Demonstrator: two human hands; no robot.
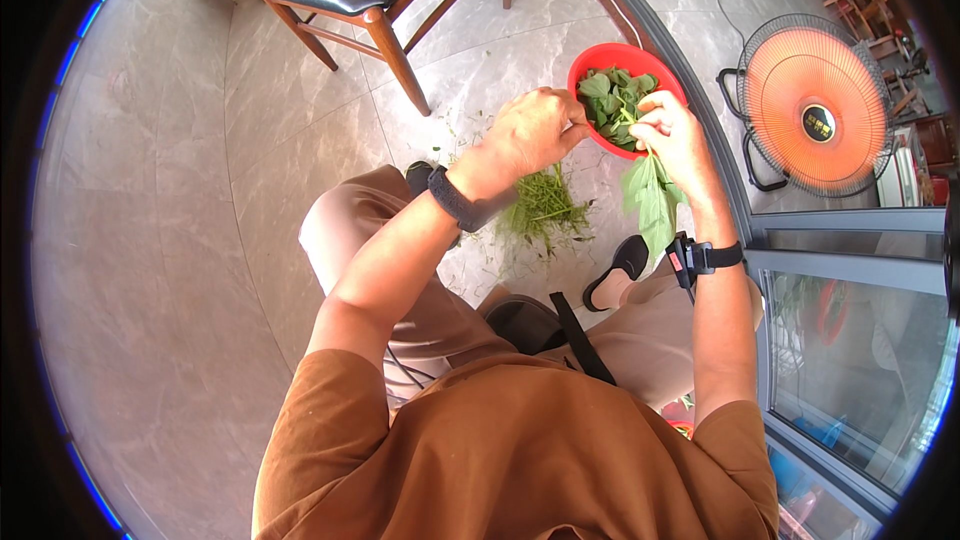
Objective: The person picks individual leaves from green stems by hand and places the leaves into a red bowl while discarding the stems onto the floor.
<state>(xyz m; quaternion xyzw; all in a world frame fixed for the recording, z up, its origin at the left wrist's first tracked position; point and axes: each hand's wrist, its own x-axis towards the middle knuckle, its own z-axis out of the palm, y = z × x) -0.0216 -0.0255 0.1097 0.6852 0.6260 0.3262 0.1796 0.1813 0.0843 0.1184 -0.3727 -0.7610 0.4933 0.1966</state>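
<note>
My right hand (pixel 675 142) pinches a leafy green sprig (pixel 652 199) between thumb and fingers, its broad leaves hanging down towards my wrist. Behind it is a red plastic basin (pixel 616 52), partly filled with loose green leaves (pixel 611 94). At the basin's left rim is my left hand (pixel 536 127), thumb and fingertips drawn together; I see nothing between them. Below that hand, a heap of thin green stems (pixel 551 202) lies on the tiled floor, partly hidden by my wrist.
An orange-glowing fan-shaped electric heater (pixel 816 109) stands to the right, beyond the sliding-door track (pixel 694 75). A wooden chair (pixel 397 60) with a black seat is at the upper left. A glass door panel (pixel 847 345) is at the lower right. Plant scraps dot the floor around my shoes (pixel 626 259).
</note>
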